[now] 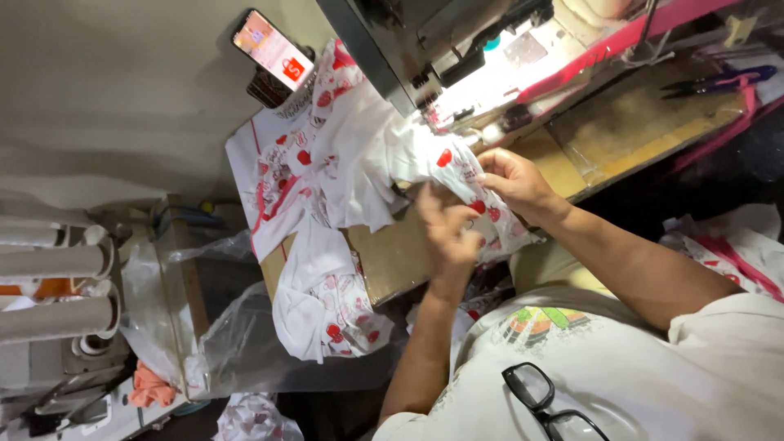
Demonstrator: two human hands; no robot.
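Both hands on white cloth [367,155] with red print, at sewing machine [457,49]. Right hand [510,180] fingers pinched on cloth edge just beside needle area. Left hand [449,229] fingers curled onto same cloth, nearer body than machine. Bulk of cloth heaped on tabletop [392,257], spilling off edge away from machine. Phone [272,47] propped beyond machine.

Risk, judged: hanging weight may drag seam crooked; right fingers close to needle.

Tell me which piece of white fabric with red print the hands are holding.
The white, red-printed fabric piece at the lit sewing machine; left hand and right hand grip it. The other fabric pile hangs untouched off the table edge.
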